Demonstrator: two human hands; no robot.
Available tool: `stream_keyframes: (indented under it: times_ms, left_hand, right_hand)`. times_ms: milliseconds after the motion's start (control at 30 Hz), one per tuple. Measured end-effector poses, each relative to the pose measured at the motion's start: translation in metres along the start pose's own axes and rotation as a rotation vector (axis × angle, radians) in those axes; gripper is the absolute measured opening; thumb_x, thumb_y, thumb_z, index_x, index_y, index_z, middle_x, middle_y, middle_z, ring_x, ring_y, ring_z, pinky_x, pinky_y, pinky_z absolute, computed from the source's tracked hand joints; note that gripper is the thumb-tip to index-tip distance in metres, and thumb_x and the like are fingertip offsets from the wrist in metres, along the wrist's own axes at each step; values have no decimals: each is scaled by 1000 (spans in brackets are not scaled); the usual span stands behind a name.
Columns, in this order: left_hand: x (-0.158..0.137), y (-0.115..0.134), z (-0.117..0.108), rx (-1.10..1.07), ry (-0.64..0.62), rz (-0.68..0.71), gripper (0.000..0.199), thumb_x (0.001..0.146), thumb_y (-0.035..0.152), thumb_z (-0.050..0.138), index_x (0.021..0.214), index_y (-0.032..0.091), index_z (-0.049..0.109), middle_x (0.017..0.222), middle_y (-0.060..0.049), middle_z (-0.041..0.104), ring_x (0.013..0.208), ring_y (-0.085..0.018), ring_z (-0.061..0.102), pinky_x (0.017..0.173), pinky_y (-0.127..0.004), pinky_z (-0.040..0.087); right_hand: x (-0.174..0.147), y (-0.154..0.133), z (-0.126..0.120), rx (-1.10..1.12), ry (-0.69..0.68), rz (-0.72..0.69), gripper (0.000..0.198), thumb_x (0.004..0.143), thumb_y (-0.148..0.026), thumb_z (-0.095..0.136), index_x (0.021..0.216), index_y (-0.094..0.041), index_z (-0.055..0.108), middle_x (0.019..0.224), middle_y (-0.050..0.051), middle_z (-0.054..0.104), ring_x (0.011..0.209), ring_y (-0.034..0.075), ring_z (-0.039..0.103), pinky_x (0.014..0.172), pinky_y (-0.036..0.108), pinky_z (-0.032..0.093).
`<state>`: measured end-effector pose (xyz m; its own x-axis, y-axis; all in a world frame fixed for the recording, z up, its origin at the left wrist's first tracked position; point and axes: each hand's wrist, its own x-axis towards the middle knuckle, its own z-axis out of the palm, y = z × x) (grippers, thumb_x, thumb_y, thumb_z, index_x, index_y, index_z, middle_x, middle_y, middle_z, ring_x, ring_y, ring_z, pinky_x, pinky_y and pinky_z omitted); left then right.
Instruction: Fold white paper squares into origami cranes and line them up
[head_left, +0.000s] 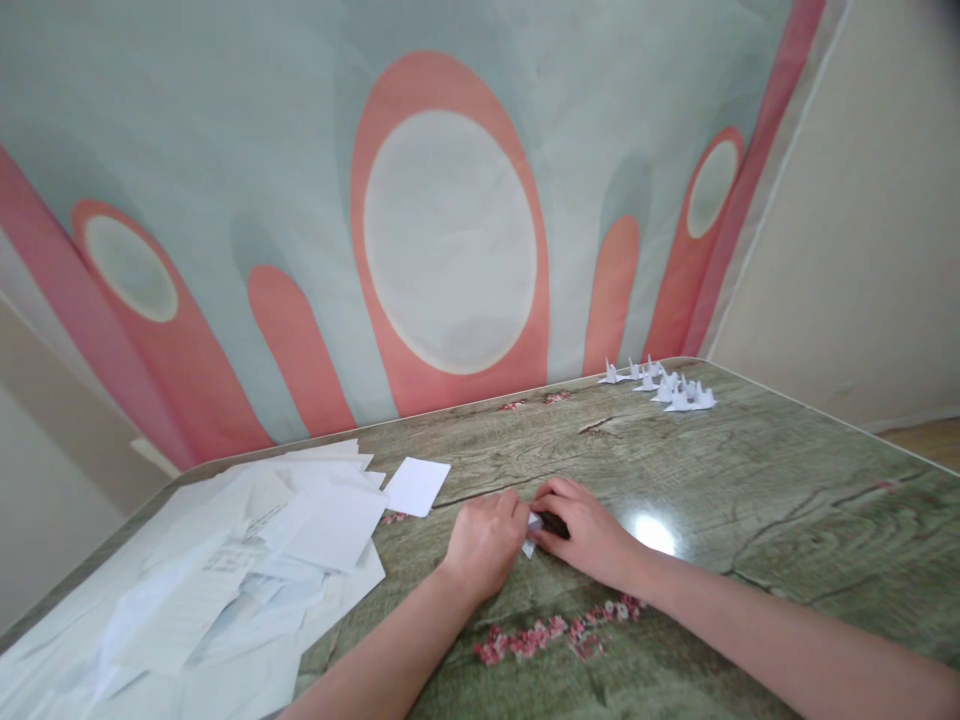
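Between my two hands, just above the tabletop, is a small folded white piece of paper (pixel 529 547), mostly covered by my fingers. My left hand (pixel 487 535) is closed on its left side, knuckles up. From the right, my right hand (pixel 581 525) pinches the same paper with thumb and fingers curled round it. How the paper is folded cannot be made out. A single white square sheet (pixel 417 486) lies flat beyond my left hand, beside a large messy heap of white paper (pixel 330 520).
Several folded paper cranes (pixel 686 393) stand at the table's far right corner. The wood-patterned table (pixel 750 480) has printed pink flowers (pixel 525 640) near the front. Behind its back edge rises a backdrop (pixel 450 240) with coral arches.
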<state>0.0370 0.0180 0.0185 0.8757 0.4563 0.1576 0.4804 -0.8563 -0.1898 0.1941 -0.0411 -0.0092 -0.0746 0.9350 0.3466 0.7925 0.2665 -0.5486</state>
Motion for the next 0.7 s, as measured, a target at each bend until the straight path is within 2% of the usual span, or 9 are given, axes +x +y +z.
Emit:
stream_keyframes:
  times_ms: [133, 267, 367, 467, 700]
  left_hand:
    - [-2, -3, 5, -154, 14, -94, 10, 81, 17, 49, 85, 17, 58, 84, -6, 60, 75, -20, 58, 64, -29, 45]
    - [-8, -15, 7, -473, 42, -258, 15, 77, 18, 53, 90, 20, 60, 80, -1, 63, 73, -17, 59, 65, -25, 43]
    - [-13, -24, 8, -655, 22, -349, 15, 78, 28, 53, 86, 20, 62, 73, 0, 65, 67, -15, 59, 61, -23, 42]
    - [-16, -26, 9, -665, 22, -392, 17, 78, 33, 52, 77, 20, 63, 70, 0, 65, 65, -15, 59, 59, -23, 40]
    - [-17, -17, 10, -567, 94, -395, 13, 77, 26, 52, 71, 21, 62, 68, 1, 64, 62, -13, 56, 55, -21, 36]
  right_hand:
    - [0, -1, 0, -1, 1, 13, 20, 75, -26, 64, 95, -21, 63, 89, 4, 56, 87, 19, 50, 79, 33, 40]
    - [0, -2, -1, 2, -2, 14, 18, 77, -27, 62, 94, -21, 62, 92, 4, 56, 89, 19, 51, 80, 33, 40]
    - [0, -1, 0, 1, -6, 16, 19, 76, -27, 63, 93, -21, 62, 93, 4, 56, 89, 19, 51, 80, 33, 40]
    - [0, 0, 0, -4, -4, 17, 18, 76, -27, 63, 92, -21, 62, 93, 3, 56, 89, 19, 51, 81, 33, 40]
    - [-2, 1, 2, -17, 3, -15, 16, 79, -27, 60, 94, -22, 64, 93, 3, 57, 88, 18, 52, 80, 32, 40]
